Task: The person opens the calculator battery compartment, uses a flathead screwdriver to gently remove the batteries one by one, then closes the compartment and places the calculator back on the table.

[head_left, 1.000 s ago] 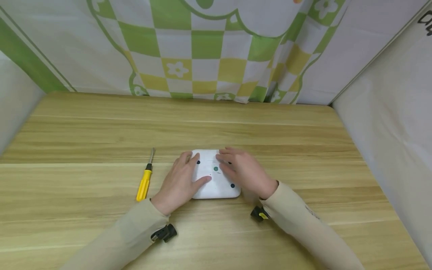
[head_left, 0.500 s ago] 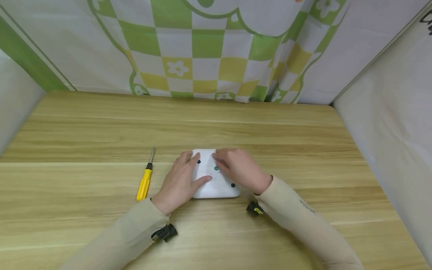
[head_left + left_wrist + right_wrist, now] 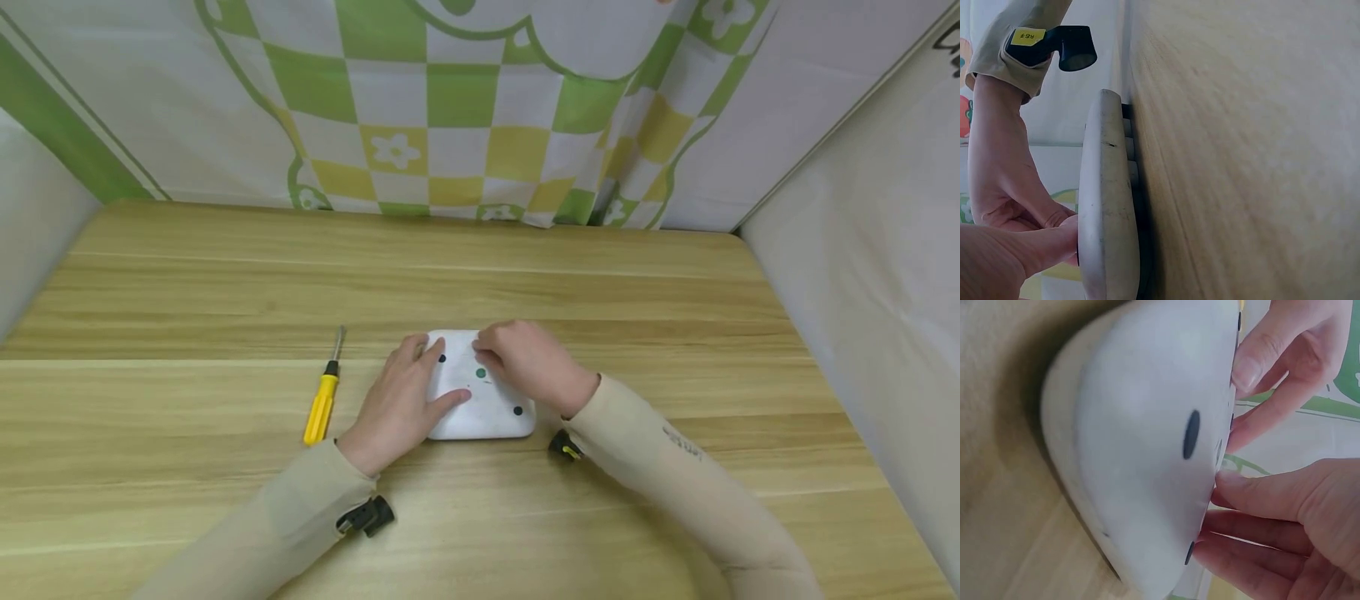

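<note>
Checked green, yellow and white cloth (image 3: 462, 96) hangs beyond your hands, behind the wood-grained table (image 3: 465, 279). Between your hands lies a white, rounded-square box, apparently plastic (image 3: 487, 423), dotted face up, with small blocky shapes showing along its underside. It looks nearly square, so no long axis stands out; its sides run roughly parallel to the table's far edge. Your left hand (image 3: 399, 398) is spread wide over its left part, thumb and forefinger on the face, not wrapped round it. Your right hand (image 3: 532, 364) has bent fingers, thumb and fingertips close together on the far part of the face; you cannot tell whether they pinch anything. To work well, keep your left palm low and press evenly, so your right fingertips' push doesn't slide the box. Left of your left hand, the yellow-handled, metal-shafted screwdriver (image 3: 321, 407) points away from you.
</note>
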Demonstrator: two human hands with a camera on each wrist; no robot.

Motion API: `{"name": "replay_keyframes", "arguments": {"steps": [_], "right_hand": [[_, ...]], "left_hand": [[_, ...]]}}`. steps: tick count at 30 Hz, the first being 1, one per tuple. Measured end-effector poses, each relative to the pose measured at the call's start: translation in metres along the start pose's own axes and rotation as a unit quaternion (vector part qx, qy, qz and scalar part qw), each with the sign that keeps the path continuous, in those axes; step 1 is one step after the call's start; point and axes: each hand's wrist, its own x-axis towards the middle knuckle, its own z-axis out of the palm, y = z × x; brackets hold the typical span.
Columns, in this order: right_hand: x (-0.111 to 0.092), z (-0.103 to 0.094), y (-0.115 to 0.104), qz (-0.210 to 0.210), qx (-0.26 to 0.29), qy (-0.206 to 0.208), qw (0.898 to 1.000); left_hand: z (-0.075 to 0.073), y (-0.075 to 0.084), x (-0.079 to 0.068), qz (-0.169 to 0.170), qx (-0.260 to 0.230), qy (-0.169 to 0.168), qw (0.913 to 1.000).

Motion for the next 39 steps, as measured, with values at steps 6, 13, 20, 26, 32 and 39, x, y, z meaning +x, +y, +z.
{"name": "replay_keyframes", "arguments": {"steps": [6, 13, 20, 26, 32, 39], "right_hand": [[0.0041, -0.0015, 0.0008, -0.012, -0.009, -0.01, 1.0], [0.0075, -0.0045, -0.0015, -0.016, -0.031, -0.043, 0.999], [0.0086, -0.0071, -0.0012, -0.027, -0.05, -0.057, 0.997], [0.0064, -0.0074, -0.0005, -0.065, -0.11, -0.063, 0.99], [0.0045, -0.006, -0.001, -0.103, -0.174, -0.063, 0.977], [0.0025, -0.005, -0.0017, -0.137, -0.221, -0.057, 0.964]], "left_hand": [[0.0005, -0.0003, -0.0003, 0.0, -0.003, 0.0, 1.0], [0.0013, -0.0005, -0.0016, -0.003, -0.006, -0.002, 1.0], [0.001, 0.001, -0.0023, -0.001, -0.005, 0.0, 1.0], [0.0015, 0.003, -0.002, 0.006, 0.002, -0.006, 1.0], [-0.0003, 0.0031, -0.0025, 0.007, 0.007, -0.006, 0.9999], [-0.001, 0.0029, -0.0027, 0.008, 0.014, -0.007, 0.9999]]}}
